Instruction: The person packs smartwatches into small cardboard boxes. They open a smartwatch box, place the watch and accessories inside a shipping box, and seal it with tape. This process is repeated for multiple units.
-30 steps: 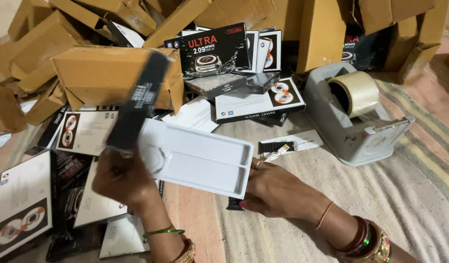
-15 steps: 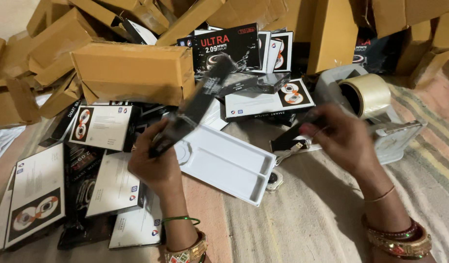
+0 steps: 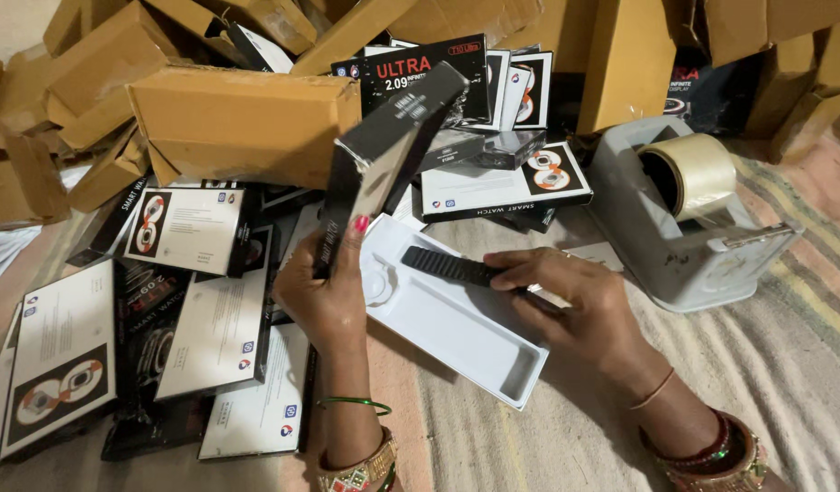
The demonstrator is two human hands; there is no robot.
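Note:
My left hand (image 3: 324, 296) grips a long black box sleeve (image 3: 388, 159), tilted up toward the back right. My right hand (image 3: 575, 305) holds a black watch strap (image 3: 452, 266) by one end, with the strap lying across a white moulded tray (image 3: 456, 323). The tray rests on the striped mat between my two hands. Bangles show on both wrists.
A grey tape dispenser (image 3: 675, 246) with a roll of clear tape (image 3: 698, 173) stands at the right. Several black-and-white watch boxes (image 3: 197, 228) lie at the left and behind. Brown cardboard cartons (image 3: 242, 123) are piled along the back.
My right hand came back from near the tape dispenser with the black strap and set it over the white tray. The left hand kept the black sleeve raised.

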